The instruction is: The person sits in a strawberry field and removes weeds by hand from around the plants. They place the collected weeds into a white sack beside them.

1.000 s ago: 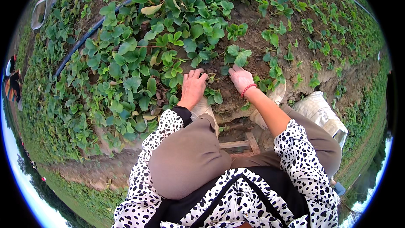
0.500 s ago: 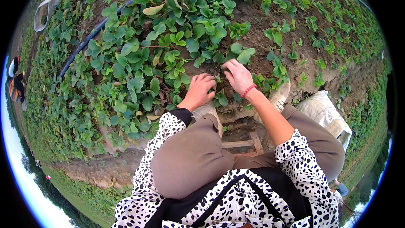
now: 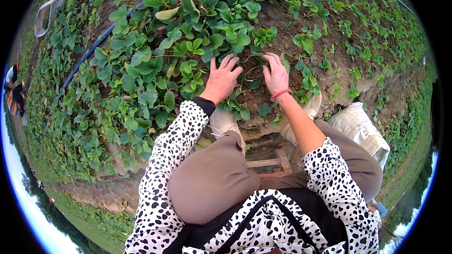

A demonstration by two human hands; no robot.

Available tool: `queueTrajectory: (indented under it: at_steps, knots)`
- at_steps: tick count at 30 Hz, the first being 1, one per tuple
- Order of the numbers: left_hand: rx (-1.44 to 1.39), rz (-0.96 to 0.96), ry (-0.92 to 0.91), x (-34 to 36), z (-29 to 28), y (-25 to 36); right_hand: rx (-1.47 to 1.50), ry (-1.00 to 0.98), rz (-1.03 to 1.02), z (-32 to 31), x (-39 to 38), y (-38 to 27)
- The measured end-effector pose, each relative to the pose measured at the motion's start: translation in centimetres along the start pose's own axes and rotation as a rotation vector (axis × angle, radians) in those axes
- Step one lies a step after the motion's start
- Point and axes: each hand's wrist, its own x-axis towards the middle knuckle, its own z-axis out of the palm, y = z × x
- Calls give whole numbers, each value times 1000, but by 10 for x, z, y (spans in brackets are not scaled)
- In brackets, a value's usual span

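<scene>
Outdoors, both hands [image 3: 222,81] [image 3: 277,77] spread over leafy plants [image 3: 190,74], white sack [image 3: 354,121] at right, contents unclear

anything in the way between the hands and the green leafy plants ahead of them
Nothing visible stands between the bare left hand or bare right hand and the low green leafy plants. The dark blue hose lies farther off, ahead and left; the white sack lies to the right.

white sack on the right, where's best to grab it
Probably the loose fold at its near end, right hand from above: the white sack lies slumped, and the right leg crowds its left side.
</scene>
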Motion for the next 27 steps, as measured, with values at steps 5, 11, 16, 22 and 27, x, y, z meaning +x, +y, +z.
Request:
queueTrajectory:
  at_steps: [5,11,16,22,27]
  knots:
    - [25,-105,-3,-25,14,3,-216,-114,-140,12,-22,-6]
    - [38,-39,60,-20,8,6,-330,-123,-259,12,-11,10]
    - [-80,15,107,0,3,18,-259,-197,-364,-8,-30,36]
    - [-234,208,-153,33,15,21,105,27,131,1,-54,27]
    - [-90,336,-173,69,35,22,232,97,198,9,-56,43]
